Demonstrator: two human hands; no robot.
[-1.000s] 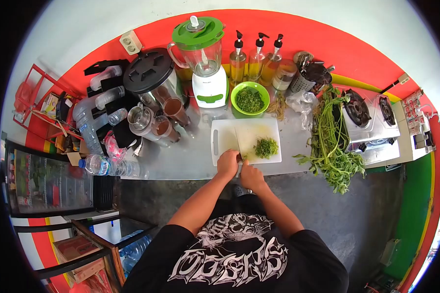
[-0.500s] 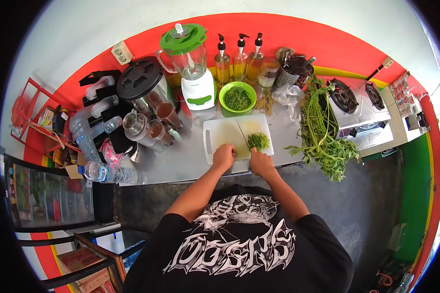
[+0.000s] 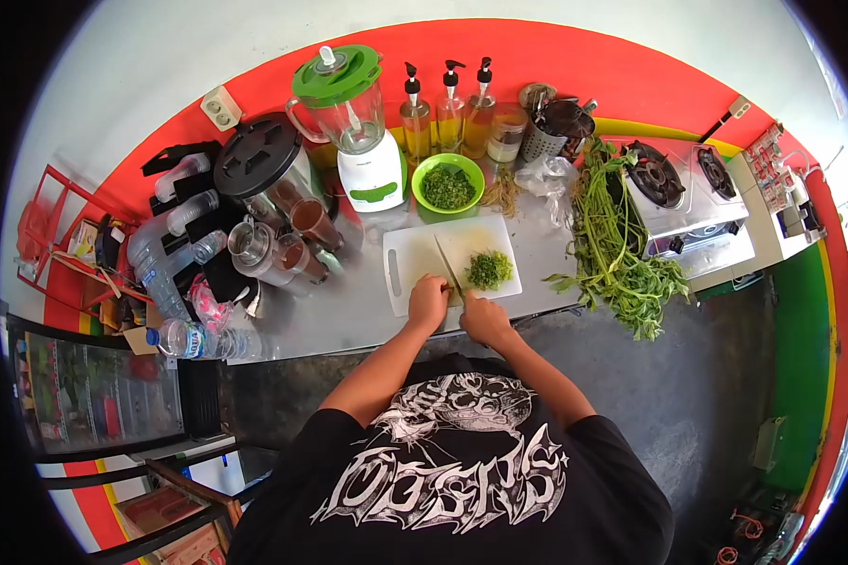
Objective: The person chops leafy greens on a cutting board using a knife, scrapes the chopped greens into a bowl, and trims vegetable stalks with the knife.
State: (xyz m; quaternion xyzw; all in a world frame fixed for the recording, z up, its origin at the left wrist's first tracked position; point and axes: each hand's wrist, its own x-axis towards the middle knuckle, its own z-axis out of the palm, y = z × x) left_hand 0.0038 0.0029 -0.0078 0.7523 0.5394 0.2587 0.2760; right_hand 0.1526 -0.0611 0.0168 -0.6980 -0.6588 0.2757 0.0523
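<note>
A white cutting board (image 3: 408,247) lies at the front edge of the metal table, with a pile of chopped greens (image 3: 489,269) on its right half. A knife (image 3: 448,263) points away from me across the board, left of the pile. My right hand (image 3: 485,318) is closed round the knife's handle at the board's front edge. Beside it, my left hand (image 3: 430,303) is closed at the blade's left side; what its fingers hold is hidden. Behind the board stands a green bowl (image 3: 481,177) of chopped greens.
A blender (image 3: 371,174) and pump bottles (image 3: 449,118) stand at the back. Leafy stalks (image 3: 622,254) lie on the right beside a gas stove (image 3: 693,202). Pitchers, brown cups (image 3: 317,224) and plastic bottles (image 3: 198,341) crowd the left.
The view has shifted, so the table's things sit further left. The hands moved apart and then came closer together at the board's front. The knife has changed its angle slightly.
</note>
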